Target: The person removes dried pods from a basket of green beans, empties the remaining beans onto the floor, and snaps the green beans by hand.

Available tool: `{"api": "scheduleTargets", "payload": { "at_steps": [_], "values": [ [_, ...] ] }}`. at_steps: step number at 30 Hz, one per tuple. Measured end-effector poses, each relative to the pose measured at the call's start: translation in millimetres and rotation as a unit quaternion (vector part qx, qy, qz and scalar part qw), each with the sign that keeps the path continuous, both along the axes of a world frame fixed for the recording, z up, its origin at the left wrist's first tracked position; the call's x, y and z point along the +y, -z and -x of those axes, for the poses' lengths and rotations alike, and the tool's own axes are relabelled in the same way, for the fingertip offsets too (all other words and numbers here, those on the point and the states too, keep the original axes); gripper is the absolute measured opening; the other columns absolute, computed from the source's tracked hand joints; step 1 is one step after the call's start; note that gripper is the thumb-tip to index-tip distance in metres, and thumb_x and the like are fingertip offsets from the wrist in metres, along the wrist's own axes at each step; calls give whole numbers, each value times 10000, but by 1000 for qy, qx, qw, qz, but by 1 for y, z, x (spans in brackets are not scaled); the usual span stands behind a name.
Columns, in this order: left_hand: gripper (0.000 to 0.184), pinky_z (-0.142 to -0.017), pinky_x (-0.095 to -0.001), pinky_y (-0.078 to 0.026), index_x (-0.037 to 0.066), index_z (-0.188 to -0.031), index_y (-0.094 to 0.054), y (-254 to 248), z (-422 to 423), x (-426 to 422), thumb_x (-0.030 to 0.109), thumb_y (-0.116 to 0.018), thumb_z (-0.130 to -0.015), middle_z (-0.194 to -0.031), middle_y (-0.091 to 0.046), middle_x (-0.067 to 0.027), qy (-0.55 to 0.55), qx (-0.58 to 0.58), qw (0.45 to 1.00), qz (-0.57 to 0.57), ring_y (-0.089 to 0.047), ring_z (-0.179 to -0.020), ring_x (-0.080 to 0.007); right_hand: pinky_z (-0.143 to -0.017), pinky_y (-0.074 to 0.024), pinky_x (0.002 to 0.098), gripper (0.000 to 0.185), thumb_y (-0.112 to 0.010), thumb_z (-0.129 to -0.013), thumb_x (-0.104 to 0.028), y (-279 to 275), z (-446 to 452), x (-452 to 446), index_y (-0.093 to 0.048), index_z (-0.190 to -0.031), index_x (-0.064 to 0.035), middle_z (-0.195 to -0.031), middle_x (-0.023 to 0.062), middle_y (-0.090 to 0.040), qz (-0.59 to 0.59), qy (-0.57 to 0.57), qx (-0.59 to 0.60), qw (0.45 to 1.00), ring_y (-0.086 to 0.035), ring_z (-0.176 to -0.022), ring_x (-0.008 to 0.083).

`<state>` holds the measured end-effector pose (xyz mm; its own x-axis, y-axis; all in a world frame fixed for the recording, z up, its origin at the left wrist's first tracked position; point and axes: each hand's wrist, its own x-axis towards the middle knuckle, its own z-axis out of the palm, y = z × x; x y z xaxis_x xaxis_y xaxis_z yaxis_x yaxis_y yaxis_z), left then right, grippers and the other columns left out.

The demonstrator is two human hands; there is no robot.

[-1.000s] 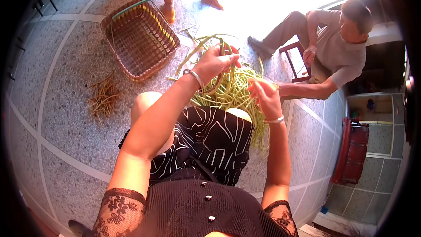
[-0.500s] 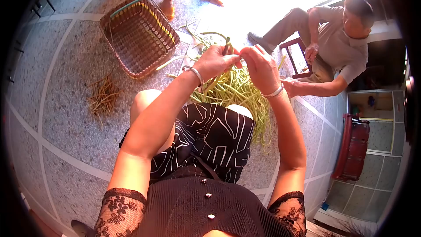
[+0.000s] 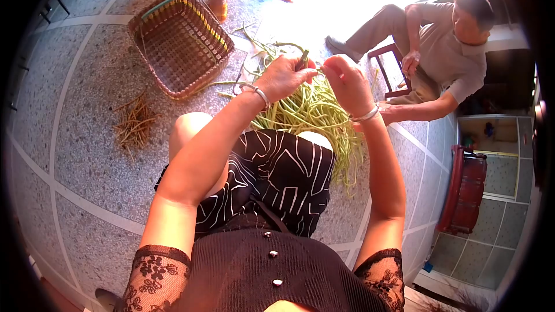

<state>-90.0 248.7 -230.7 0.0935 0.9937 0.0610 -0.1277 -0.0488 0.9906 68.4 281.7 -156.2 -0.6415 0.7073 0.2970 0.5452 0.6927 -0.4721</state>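
A heap of long beans point(image 3: 306, 115) lies on the floor just beyond my knees, partly hidden under my hands. Over it, my left hand point(image 3: 282, 78) is closed, with the dark green ends of some long beans point(image 3: 303, 59) poking up between thumb and fingers. My right hand point(image 3: 349, 88) is closed too, its thumb and fingertips pinched close to my left fingertips. A small bit of green bean shows between the two hands; how much of it the right fingers hold is hidden.
A brown woven basket point(image 3: 173, 93) stands beyond my left arm. Nearer lies a small pile of brownish stalks point(image 3: 134, 121). A seated person point(image 3: 448, 52) is at the right, beside a wooden stool frame point(image 3: 388, 63). Another person's sandalled feet point(image 3: 219, 8) stand behind the basket.
My right hand has shifted slightly right and its fingertips have drawn a little apart from the left. The view has moved a little. The seated person has barely moved.
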Motion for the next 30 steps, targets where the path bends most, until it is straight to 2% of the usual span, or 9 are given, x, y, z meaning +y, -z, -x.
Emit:
{"api": "scheduleTargets", "payload": {
  "at_steps": [3, 4, 6, 10, 14, 18, 22, 23, 30],
  "values": [
    [145, -607, -222, -429, 55, -901, -642, -2, 0, -1, 178, -600, -837, -681, -607, 18, -4, 4, 1000, 6, -509, -623, -37, -506, -428, 263, 123, -543, -877, -136, 11, -6, 8, -562, -876, -14, -644, 56, -563, -2, 1, 3, 1000, -536, -565, 110],
    [147, -612, -222, -430, 54, -909, -642, -4, 1, -3, 176, -596, -841, -687, -608, 16, -2, 5, 1000, 9, -511, -630, -37, -492, -414, 249, 129, -539, -882, -144, 12, -7, 8, -564, -874, -18, -646, 37, -556, 136, 31, 52, 989, -518, -554, 97],
    [152, -620, -221, -431, 48, -919, -640, -5, 2, -4, 173, -587, -850, -696, -611, 11, 2, -2, 1000, 3, -514, -641, -38, -465, -386, 220, 142, -531, -893, -161, 14, -9, 7, -567, -871, -26, -648, 1, -543, 400, 89, 145, 901, -482, -532, 72],
    [140, -620, -201, -427, 35, -941, -623, 0, -1, 0, 142, -584, -859, -744, -617, -2, 9, -75, 997, -8, -521, -670, -38, -464, -338, 203, 132, -509, -899, -146, 25, -9, -2, -555, -837, -40, -678, -5, -509, 588, 80, 350, 725, -424, -529, 66],
    [118, -628, -199, -437, 27, -937, -614, 6, -8, 1, 111, -586, -858, -773, -618, -13, -27, -97, 995, 3, -538, -699, -47, -436, -311, 191, 169, -493, -912, -171, 47, -6, -4, -541, -921, -10, -746, 37, -550, 610, 58, 452, 649, -389, -539, 73],
    [74, -597, -203, -430, 34, -879, -596, 9, -15, 2, 101, -597, -849, -720, -583, 22, -88, -101, 991, -25, -512, -664, -43, -413, -307, 179, 111, -514, -900, -143, 57, 12, -9, -537, -910, -35, -682, -10, -498, 591, 92, 523, 608, -371, -490, 55],
    [63, -547, -195, -415, 46, -872, -589, 14, -19, 0, 106, -589, -855, -706, -574, 19, -145, -39, 987, -50, -482, -606, -31, -417, -322, 179, 119, -560, -879, -157, 68, 31, -18, -536, -892, -41, -697, -1, -526, 463, 150, 570, 662, -386, -496, 40],
    [64, -540, -194, -413, 47, -870, -591, 15, -21, 1, 109, -587, -856, -705, -573, 18, -151, -60, 986, -41, -480, -599, -31, -442, -341, 179, 122, -578, -870, -160, 60, 43, -26, -537, -868, -44, -699, 0, -540, 405, 197, 550, 703, -399, -515, 33],
    [99, -516, -196, -411, 41, -867, -599, 13, -16, 4, 137, -575, -866, -715, -588, -3, -168, -162, 972, 26, -501, -583, -55, -517, -360, 176, 89, -567, -871, -82, 76, 42, -23, -539, -799, -39, -660, -15, -510, 145, 120, 383, 904, -437, -579, 37]
  ]
}}
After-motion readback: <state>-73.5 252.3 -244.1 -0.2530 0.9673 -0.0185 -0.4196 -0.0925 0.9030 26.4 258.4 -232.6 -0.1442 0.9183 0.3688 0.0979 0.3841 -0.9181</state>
